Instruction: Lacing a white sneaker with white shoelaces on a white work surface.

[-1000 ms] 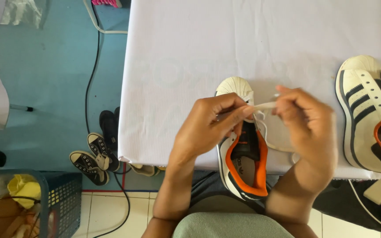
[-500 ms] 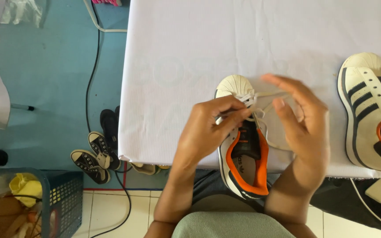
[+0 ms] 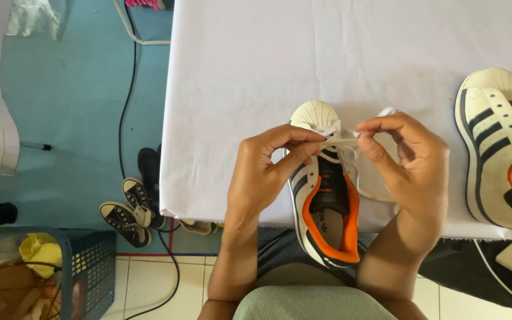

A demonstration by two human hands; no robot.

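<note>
Pinching flat white lace [image 3: 342,140], both hands' fingers [image 3: 303,139], ribbed-toe sneaker [image 3: 324,189] w/ orange lining

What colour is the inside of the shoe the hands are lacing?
Orange: the shoe has an orange lining round its opening, seen best in the head view.

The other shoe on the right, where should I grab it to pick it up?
Probably take the second shoe by its sides around the middle, coming down from above. It lies flat on the white table, toe pointing away, and nothing touches it there. The orange-lined opening also offers an edge to pinch. Both hands, left hand and right hand, are busy with the lace.
</note>
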